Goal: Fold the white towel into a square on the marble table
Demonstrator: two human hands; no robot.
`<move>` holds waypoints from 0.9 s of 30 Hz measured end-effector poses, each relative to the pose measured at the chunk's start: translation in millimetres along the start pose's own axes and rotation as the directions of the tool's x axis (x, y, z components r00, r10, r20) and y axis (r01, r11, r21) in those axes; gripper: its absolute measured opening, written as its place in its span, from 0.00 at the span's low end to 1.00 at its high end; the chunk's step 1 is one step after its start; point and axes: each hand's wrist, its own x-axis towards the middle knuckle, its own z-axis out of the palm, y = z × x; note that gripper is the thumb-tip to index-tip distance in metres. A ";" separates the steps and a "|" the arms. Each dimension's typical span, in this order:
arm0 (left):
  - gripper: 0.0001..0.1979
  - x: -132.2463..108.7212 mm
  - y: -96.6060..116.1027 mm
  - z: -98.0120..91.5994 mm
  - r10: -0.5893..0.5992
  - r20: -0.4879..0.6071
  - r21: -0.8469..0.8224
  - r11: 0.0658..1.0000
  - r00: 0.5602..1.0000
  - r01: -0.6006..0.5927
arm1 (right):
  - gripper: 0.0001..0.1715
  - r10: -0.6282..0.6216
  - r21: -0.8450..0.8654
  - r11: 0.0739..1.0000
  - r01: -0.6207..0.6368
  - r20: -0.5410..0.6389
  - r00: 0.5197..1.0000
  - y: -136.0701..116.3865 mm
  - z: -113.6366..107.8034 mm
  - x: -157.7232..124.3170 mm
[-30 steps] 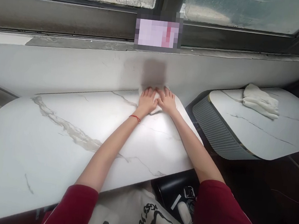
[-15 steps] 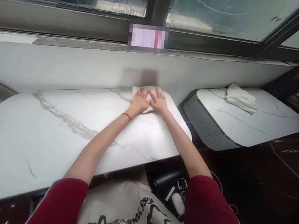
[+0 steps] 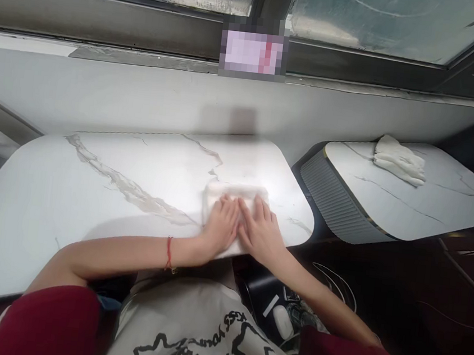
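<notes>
A folded white cloth [image 3: 238, 190] lies flat on the white marble-patterned tabletop [image 3: 91, 196], close to its front edge. My left hand [image 3: 220, 226], with a red string bracelet at the wrist, presses down on the cloth with its fingers laid out. Beside it, my right hand [image 3: 263, 231] also rests on the cloth, fingers extended and a little apart. The two hands touch or nearly touch between the thumbs. Part of the cloth is hidden beneath them.
To the right stands a second marble-patterned table [image 3: 390, 205] with a crumpled white cloth [image 3: 400, 159] on it. A wall and window frame [image 3: 151, 27] run behind. Below the front edge sit a white rounded object [image 3: 282, 322] and cables [image 3: 342, 282].
Both hands have drawn the white cloth from the tabletop's back edge toward my body, near the front edge. My elbows now bend outward. The view has shifted slightly.
</notes>
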 end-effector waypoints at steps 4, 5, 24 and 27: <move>0.34 -13.3 6.9 -2.8 0.025 0.055 0.033 0.999 0.998 -0.027 | 0.34 -0.002 0.026 1.000 0.002 -0.012 1.000 -10.8 -10.0 -12.7; 0.34 -13.3 6.2 -3.7 0.037 0.055 0.030 0.999 0.998 -0.039 | 0.35 0.008 0.028 1.000 -0.007 -0.032 0.999 -11.6 -8.4 -11.4; 0.35 59.1 -81.7 -11.3 -0.133 0.006 -0.023 0.991 0.991 0.133 | 0.37 -0.035 0.002 0.999 0.035 0.039 0.999 0.6 42.6 129.0; 0.35 75.4 -115.7 -6.6 -0.117 -0.070 -0.079 0.991 0.991 0.111 | 0.37 -0.010 0.029 1.000 0.009 0.034 0.999 1.3 50.1 166.1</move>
